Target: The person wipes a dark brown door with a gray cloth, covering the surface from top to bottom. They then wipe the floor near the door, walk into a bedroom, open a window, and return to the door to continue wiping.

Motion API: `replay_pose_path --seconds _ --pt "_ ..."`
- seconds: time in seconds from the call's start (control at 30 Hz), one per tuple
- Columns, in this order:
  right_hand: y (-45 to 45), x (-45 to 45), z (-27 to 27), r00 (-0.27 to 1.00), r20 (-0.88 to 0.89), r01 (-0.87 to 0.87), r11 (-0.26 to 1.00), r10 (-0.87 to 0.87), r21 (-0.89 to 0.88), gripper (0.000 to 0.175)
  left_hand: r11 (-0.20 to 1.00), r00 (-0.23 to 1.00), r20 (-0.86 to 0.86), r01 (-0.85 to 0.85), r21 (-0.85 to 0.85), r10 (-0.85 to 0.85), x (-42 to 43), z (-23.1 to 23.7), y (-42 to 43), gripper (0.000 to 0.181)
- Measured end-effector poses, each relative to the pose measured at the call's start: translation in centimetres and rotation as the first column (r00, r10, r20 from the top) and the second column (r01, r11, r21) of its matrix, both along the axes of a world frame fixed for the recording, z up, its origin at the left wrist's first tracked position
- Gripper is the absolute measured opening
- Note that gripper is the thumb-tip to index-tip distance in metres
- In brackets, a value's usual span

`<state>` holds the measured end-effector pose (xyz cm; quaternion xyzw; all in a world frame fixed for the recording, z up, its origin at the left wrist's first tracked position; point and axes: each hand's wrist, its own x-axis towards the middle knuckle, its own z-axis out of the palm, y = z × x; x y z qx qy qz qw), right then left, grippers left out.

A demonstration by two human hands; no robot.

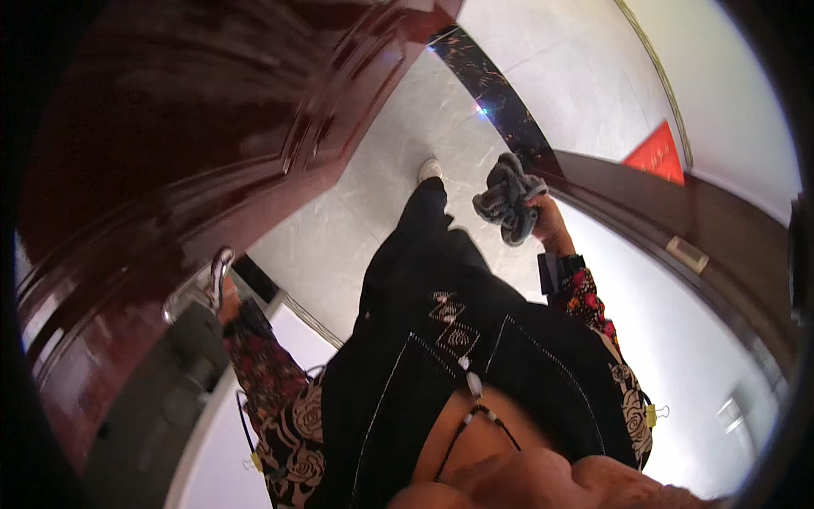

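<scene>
A crumpled grey cloth (509,197) is bunched in my right hand (552,219), held out over the floor beside the door frame. My left hand (229,299) is at the shiny metal door handle (220,273), its fingers partly hidden behind the curved lever. That handle belongs to a glossy dark red panelled door (210,146), which stands at an angle on the left.
A dark brown door frame (636,216) curves along the right, with a metal strike plate (688,253) and a red paper (661,156) near it. A black marbled threshold strip (489,83) crosses the pale tiled floor (318,232). My shoe (430,169) is on the tiles.
</scene>
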<state>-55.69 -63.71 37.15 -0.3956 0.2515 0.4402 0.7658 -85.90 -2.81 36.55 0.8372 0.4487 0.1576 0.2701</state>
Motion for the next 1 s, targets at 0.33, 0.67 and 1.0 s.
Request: replay_pose_path --seconds 0.33,0.67,1.0 --pt "10.7 10.4 0.7 0.804 -0.022 -0.591 0.802 0.595 0.085 0.066 0.628 0.498 0.398 -0.484 -0.61 0.77 -10.0 2.7 -4.5 0.041" --pt "24.4 19.8 -3.5 0.168 0.009 -0.985 0.168 0.986 0.04 0.052 0.134 -0.238 0.269 -0.465 -0.875 0.933 2.5 -1.1 -36.7 0.039" --pt "39.0 6.3 -20.4 -0.183 -0.097 -0.948 -0.201 0.978 -0.246 0.04 -0.095 -0.57 0.154 -0.384 -0.919 0.807 9.8 -9.1 -44.2 0.038"
